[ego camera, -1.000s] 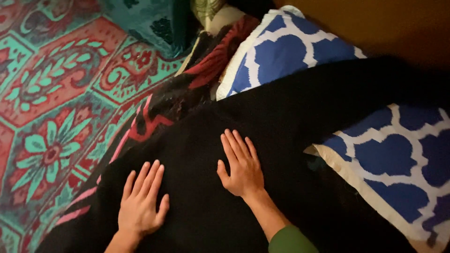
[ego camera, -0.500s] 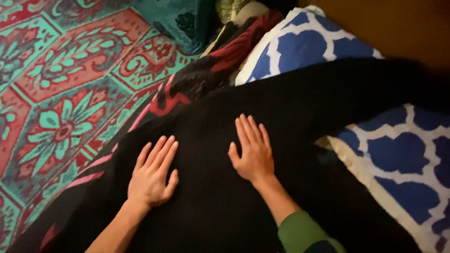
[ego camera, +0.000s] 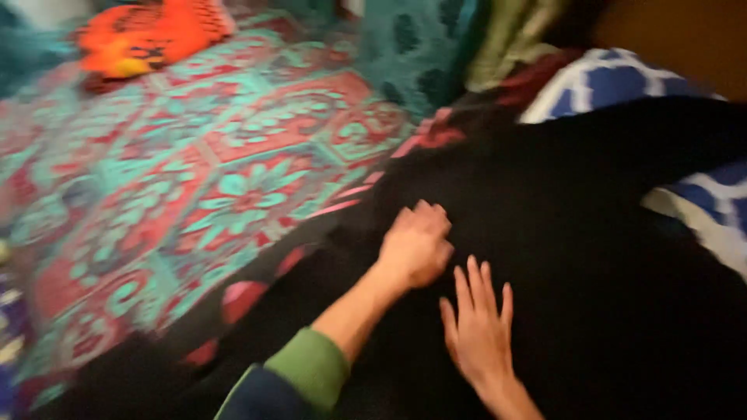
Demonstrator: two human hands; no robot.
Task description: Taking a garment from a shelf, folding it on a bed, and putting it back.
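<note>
Two hands are on the black blanket (ego camera: 591, 257), which lies over the colourful rug (ego camera: 194, 179). The left hand (ego camera: 416, 245) has fingers curled into a fist. The right hand (ego camera: 478, 338) lies flat, fingers spread.

Two hands (ego camera: 447, 292), black cloth (ego camera: 591, 257), patterned rug (ego camera: 187, 171)

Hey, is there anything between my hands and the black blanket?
Nothing visible. The left hand rests curled on the blanket, and the right hand lies flat on it with fingers spread. Both touch the cloth directly.
</note>
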